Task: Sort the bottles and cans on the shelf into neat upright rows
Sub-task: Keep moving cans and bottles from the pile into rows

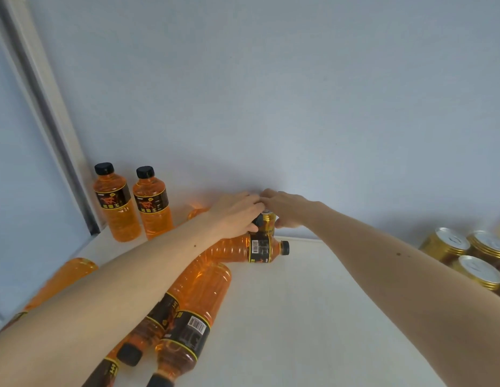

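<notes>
- Standing at the back of the white shelf (299, 303), close to the rear wall (271, 93), a gold can (268, 219) shows between both hands.
- The right hand (288, 209) curls over the can from the right, thumb against its side, gripping it.
- The left hand (237, 213) reaches in from the left, fingers bent down over a dark cap just beside the can; whether it actually grips anything I cannot tell.
- Just in front lies an orange bottle (243, 248) on its side, cap pointing right.
- More fallen bottles (193, 311) lie under the left forearm, caps toward the camera.
- Two upright bottles (131, 205) stand side by side in the back left corner.
- Three gold cans (466, 255) stand grouped upright at the far right.
</notes>
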Tool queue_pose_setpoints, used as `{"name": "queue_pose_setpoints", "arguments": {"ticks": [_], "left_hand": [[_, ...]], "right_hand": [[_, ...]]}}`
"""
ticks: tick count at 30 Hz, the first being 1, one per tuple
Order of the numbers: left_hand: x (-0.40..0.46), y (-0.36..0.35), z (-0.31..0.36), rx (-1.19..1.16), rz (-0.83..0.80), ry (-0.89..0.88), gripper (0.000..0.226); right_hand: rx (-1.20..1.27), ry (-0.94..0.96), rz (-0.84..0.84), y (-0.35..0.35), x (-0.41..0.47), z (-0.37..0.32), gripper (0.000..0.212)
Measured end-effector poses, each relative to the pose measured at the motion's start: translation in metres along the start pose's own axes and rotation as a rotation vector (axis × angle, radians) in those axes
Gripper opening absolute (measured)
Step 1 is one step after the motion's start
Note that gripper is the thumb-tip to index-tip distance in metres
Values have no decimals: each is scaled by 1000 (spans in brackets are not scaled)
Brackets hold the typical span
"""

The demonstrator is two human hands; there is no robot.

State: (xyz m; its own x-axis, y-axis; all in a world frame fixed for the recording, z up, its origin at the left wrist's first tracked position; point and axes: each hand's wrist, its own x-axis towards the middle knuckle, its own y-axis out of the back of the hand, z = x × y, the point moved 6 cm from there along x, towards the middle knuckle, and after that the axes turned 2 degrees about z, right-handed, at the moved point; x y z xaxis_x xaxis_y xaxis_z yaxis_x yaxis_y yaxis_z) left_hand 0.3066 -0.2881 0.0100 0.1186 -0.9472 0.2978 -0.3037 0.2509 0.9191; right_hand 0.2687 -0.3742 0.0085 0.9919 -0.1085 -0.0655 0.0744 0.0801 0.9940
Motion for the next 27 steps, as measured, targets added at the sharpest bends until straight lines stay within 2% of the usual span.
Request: {"name": "queue_pose_setpoints", "arguments": {"ticks": [2, 6, 12, 17, 23, 27], "left_hand": [[-2, 2, -6, 17, 15, -15, 40], [-7, 11, -22, -2, 47, 20, 41], [-15, 28, -46, -76, 87, 139, 37], [-13, 43, -58, -268, 127, 261, 32], [4, 47, -50, -425, 63, 306, 28], [12, 49, -49, -384, 9, 304, 34]], "right_hand": [[-1, 10, 0, 3, 3, 2, 58], [-16, 2, -35, 5, 11, 6, 75], [-104, -13, -85, 5, 19, -1, 74], [-146, -25, -157, 14, 8, 3, 74], [-215, -86, -307, 16, -12, 23, 73], [-158, -145, -267, 15, -21, 37, 74]]}}
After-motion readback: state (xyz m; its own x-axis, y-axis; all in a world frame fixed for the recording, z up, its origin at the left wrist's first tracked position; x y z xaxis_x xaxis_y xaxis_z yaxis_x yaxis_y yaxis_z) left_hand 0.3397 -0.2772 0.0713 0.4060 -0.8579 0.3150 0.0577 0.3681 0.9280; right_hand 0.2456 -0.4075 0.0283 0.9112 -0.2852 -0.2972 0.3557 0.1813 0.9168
